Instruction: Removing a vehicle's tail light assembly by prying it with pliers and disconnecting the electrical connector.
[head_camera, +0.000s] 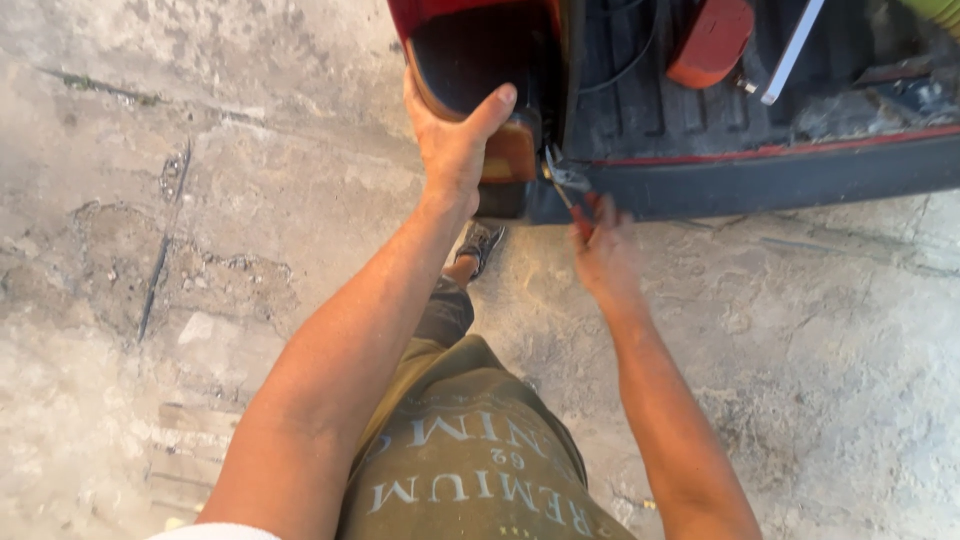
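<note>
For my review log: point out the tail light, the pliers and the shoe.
tail light (510, 150), head view, amber lower corner.
pliers (562, 180), head view, metal jaws.
shoe (482, 242), head view, laced top.

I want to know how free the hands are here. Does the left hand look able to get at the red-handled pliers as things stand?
Probably not without letting go: the left hand is wrapped around the tail light at the vehicle's corner, and the right hand already grips the pliers beside it. Nothing else lies between them.

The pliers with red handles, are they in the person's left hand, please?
No, the red-handled pliers are held in the right hand, while the left hand grips the tail light of the vehicle.
</note>
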